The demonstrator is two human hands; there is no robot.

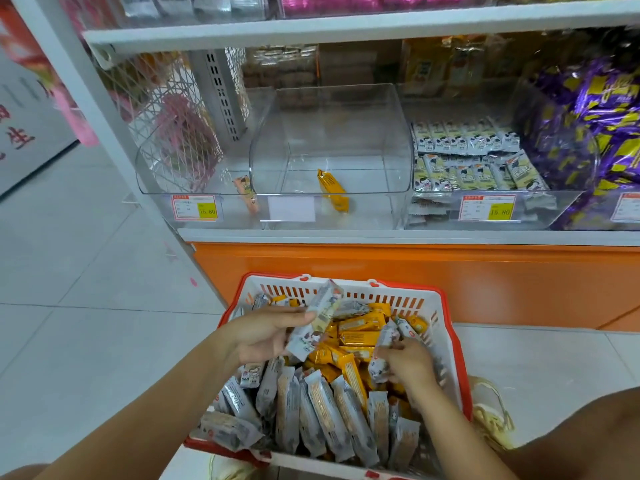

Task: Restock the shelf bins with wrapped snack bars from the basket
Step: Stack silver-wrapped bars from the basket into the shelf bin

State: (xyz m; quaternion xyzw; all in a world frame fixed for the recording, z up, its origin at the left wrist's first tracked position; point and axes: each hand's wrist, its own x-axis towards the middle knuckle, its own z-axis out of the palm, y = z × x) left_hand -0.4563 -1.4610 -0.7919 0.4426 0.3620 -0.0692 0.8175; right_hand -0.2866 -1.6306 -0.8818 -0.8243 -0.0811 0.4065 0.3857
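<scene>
A red and white basket (446, 327) on the floor is full of grey-wrapped bars (322, 407) and yellow-wrapped bars (360, 336). My left hand (266, 336) holds a few grey bars (317, 318) above the basket. My right hand (407, 363) reaches into the pile and pinches another grey bar (379, 367). On the shelf above, the middle clear bin (332, 109) holds a single yellow bar (333, 190). The clear bin to its right (554, 206) is stocked with grey bars (467, 157).
The left clear bin (152, 188) holds one orange-pink bar (246, 194). Purple-wrapped sweets (595, 133) fill the far right bin. Price tags (194, 208) hang on the bin fronts. An orange base panel (415, 282) stands behind the basket. White floor tiles lie to the left.
</scene>
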